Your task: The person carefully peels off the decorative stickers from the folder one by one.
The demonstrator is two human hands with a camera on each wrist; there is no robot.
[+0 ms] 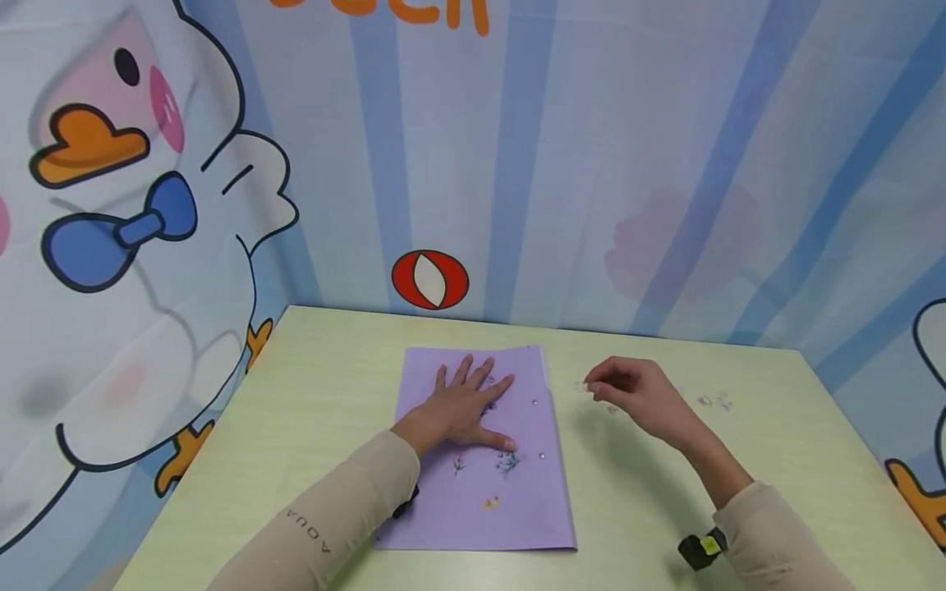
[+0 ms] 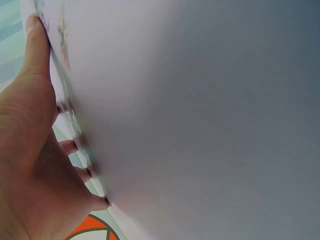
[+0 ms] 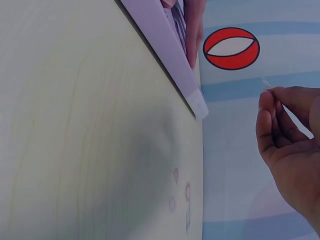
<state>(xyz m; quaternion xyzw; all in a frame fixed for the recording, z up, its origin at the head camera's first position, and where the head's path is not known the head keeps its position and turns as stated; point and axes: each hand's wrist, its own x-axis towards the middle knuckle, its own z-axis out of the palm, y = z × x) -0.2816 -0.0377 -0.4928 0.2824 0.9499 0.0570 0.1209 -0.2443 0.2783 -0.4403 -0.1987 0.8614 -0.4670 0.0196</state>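
My left hand (image 1: 456, 410) lies spread, fingers straight, on a purple sheet or folder (image 1: 535, 517) on the table. Around it the purple surface carries small flower stickers: a green and purple sprig (image 1: 507, 464) by the thumb, a reddish flower (image 1: 459, 465) and a yellow piece (image 1: 491, 503). Small round gems (image 1: 542, 455) dot its right side. To the right of the folder, my right hand (image 1: 650, 402) is raised over the table. Thumb and forefinger pinch a small clear sticker (image 3: 266, 81), whose print is too faint to read.
Several small clear stickers (image 1: 704, 400) lie on the pale wooden table (image 1: 769, 460) right of the right hand, and a pinkish one (image 1: 612, 409) shows just below its fingertips. A printed cloth backdrop (image 1: 458, 164) rises behind the table's far edge.
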